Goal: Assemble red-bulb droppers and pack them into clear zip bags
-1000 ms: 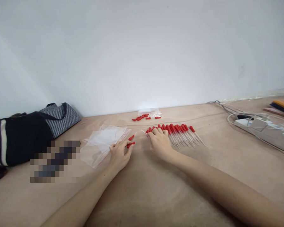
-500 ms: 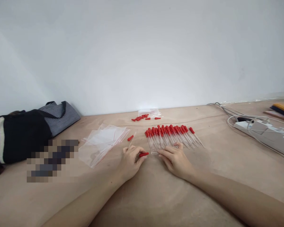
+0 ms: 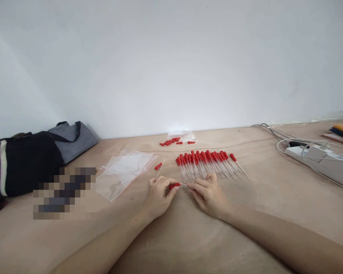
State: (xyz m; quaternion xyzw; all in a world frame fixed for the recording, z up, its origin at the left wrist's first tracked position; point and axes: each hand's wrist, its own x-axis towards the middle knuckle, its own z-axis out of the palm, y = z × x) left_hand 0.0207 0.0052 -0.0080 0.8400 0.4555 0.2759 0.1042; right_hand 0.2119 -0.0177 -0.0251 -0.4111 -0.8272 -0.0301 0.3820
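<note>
My left hand (image 3: 161,193) pinches a red rubber dropper bulb (image 3: 174,186) between thumb and fingers. Facing it, my right hand (image 3: 207,193) is closed on a clear dropper tube (image 3: 184,184), whose end meets the bulb's mouth; whether it is inside I cannot tell. Just beyond my hands lies a row of droppers (image 3: 201,161), red bulbs at the far end and clear tips toward me. A loose red bulb (image 3: 158,166) and a clear tube (image 3: 160,173) rest beyond my left hand.
Clear zip bags (image 3: 125,171) lie to the left. Several loose bulbs (image 3: 169,142) sit near the wall by a bag of tubes (image 3: 181,135). A black bag (image 3: 31,163) stands at far left; a white power strip (image 3: 320,161) with cables is at right.
My right hand has moved left with the clear tube, closing the gap, so the tube's end now meets the red bulb in my left hand.
</note>
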